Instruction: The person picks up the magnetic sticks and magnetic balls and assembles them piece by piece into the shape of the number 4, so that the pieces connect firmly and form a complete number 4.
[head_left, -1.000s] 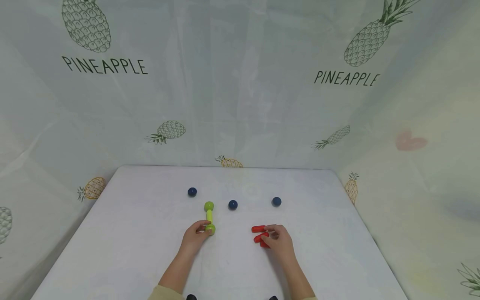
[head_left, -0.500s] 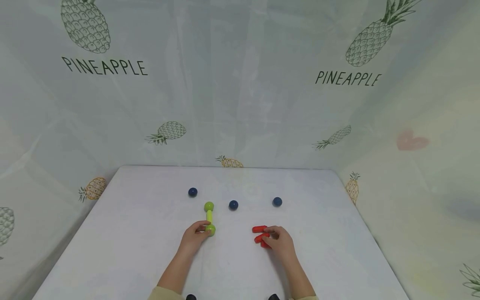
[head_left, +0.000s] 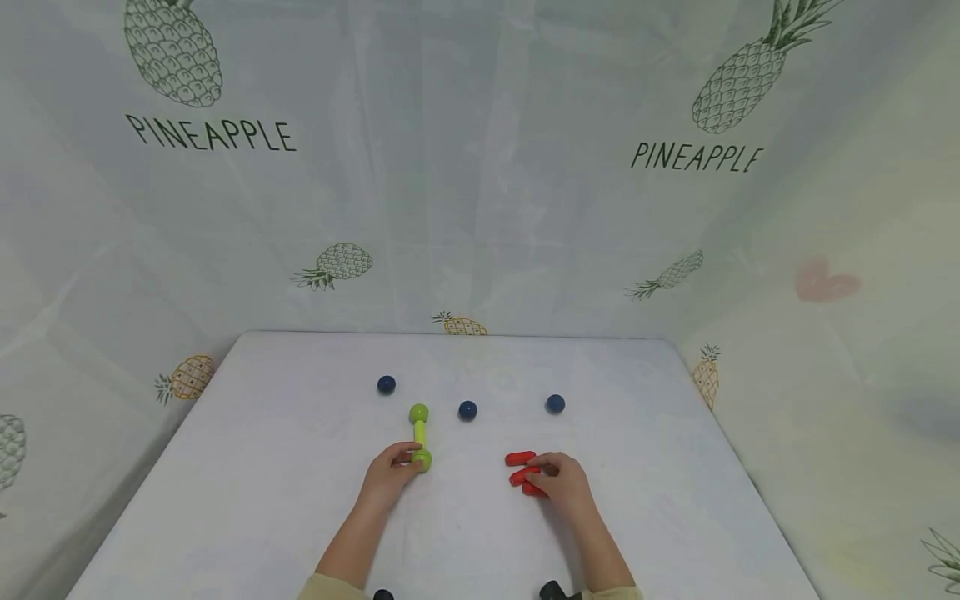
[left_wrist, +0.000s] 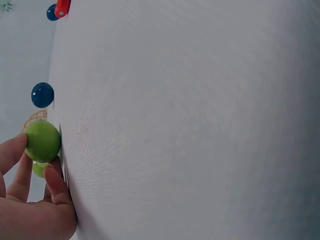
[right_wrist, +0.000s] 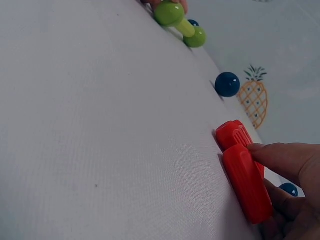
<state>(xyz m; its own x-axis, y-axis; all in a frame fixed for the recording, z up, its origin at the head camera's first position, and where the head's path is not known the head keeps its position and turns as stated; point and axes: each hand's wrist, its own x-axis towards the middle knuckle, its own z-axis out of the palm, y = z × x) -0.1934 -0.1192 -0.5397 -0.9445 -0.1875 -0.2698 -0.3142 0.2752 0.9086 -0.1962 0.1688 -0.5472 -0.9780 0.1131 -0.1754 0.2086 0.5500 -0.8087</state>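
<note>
A green toy dumbbell (head_left: 420,432), two green balls joined by a yellow-green rod, lies on the white table. My left hand (head_left: 386,477) pinches its nearer ball between thumb and fingers. In the left wrist view that ball (left_wrist: 43,141) sits close to the tabletop. To the right, three short red ridged rods lie close together. My right hand (head_left: 564,487) pinches the middle red rod (head_left: 522,477) with thumb and fingertips. A farther red rod (head_left: 519,458) reaches to the index fingertip. The nearest red rod (head_left: 533,490) is partly covered by the thumb.
Behind the hands are three dark blue balls: a left ball (head_left: 386,384), a middle ball (head_left: 468,410) and a right ball (head_left: 555,403). The white table (head_left: 300,400) ends at a pineapple-print curtain (head_left: 480,208) at the back and sides.
Both hands keep their grips and the toys stay in place. A little more of the black device at the right cuff shows.
</note>
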